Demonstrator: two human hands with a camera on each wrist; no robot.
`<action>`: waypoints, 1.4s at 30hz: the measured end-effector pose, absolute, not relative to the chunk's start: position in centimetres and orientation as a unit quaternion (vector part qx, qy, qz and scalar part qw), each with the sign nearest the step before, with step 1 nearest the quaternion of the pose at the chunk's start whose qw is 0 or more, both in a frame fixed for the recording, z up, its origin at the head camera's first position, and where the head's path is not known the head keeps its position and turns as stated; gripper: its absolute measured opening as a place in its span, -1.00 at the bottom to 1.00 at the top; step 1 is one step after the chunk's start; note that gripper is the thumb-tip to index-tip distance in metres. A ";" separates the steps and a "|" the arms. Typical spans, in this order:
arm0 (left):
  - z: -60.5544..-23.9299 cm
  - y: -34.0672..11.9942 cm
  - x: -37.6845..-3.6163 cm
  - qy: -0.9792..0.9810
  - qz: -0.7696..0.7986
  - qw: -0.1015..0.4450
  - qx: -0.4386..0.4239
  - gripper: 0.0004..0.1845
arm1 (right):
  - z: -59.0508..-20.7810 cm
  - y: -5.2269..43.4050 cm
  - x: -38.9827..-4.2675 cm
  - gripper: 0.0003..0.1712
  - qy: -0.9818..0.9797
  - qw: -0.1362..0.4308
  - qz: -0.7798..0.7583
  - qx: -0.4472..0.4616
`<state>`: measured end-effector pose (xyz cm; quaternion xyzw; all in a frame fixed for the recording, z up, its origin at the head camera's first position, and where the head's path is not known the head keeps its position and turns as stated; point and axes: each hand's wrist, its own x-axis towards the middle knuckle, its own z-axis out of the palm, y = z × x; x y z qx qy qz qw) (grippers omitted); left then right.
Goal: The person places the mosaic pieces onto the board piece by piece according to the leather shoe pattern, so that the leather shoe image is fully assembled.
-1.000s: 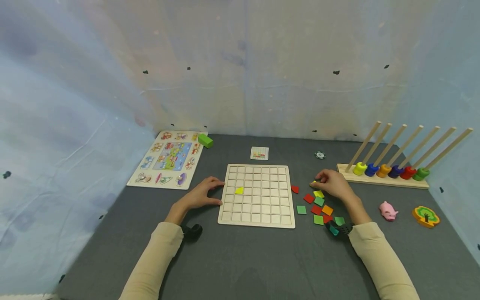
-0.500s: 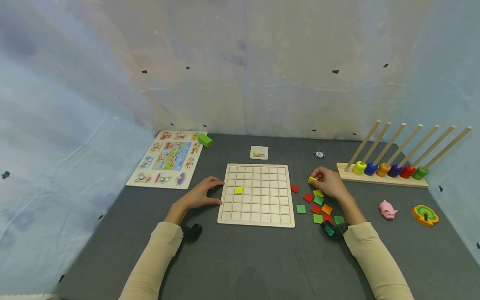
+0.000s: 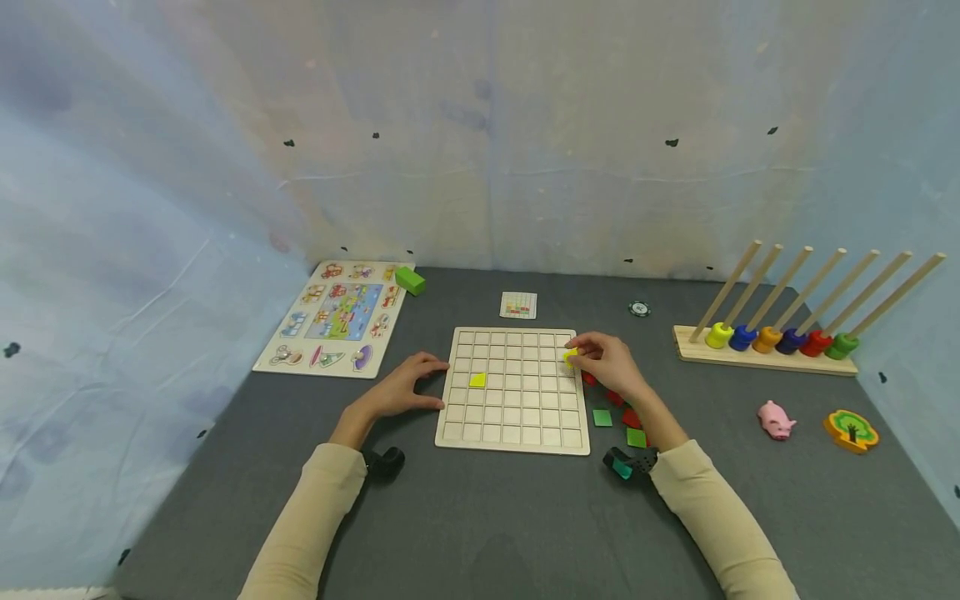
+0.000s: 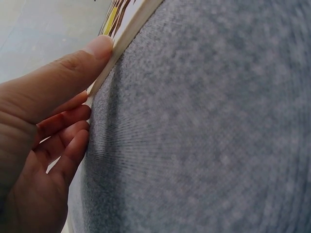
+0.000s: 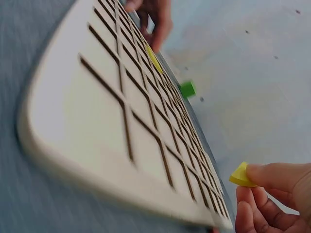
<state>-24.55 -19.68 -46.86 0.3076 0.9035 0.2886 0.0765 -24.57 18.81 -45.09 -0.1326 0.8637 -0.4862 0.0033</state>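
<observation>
A pale wooden grid board (image 3: 512, 392) lies on the dark table, with one yellow tile (image 3: 477, 380) in a cell toward its left side. The left hand (image 3: 399, 388) rests at the board's left edge, thumb and fingertips touching the rim, as the left wrist view also shows. Between thumb and fingers the right hand (image 3: 609, 365) pinches a second yellow tile (image 5: 241, 175), held above the board's right edge. Red and green tiles, among them a green tile (image 3: 602, 417), lie right of the board, partly hidden under the right hand and forearm.
Behind the board lies a small patterned card (image 3: 518, 306). A picture puzzle (image 3: 322, 354) bearing a green block (image 3: 410, 281) lies at the left. To the right stand a peg rack (image 3: 750, 357), a pink pig (image 3: 776, 420), a tree piece (image 3: 851, 432) and a round chip (image 3: 639, 308).
The right hand has picked up a yellow tile from among the loose tiles and moved left with it to the board's right edge. The left hand has stayed in place.
</observation>
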 end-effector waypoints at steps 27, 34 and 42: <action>-46.8 -19.8 -24.3 0.900 0.300 0.084 0.305 -0.27 | -46.9 10.5 -24.1 -0.81 0.868 -0.014 -0.458 -0.193; -46.7 -19.7 -24.3 0.902 0.296 0.080 0.304 -0.28 | -46.8 10.3 -24.1 -0.84 0.886 -0.012 -0.411 -0.212; -46.6 -19.6 -24.2 0.901 0.298 0.080 0.305 -0.28 | -46.8 9.8 -24.0 -0.87 0.908 -0.010 -0.358 -0.217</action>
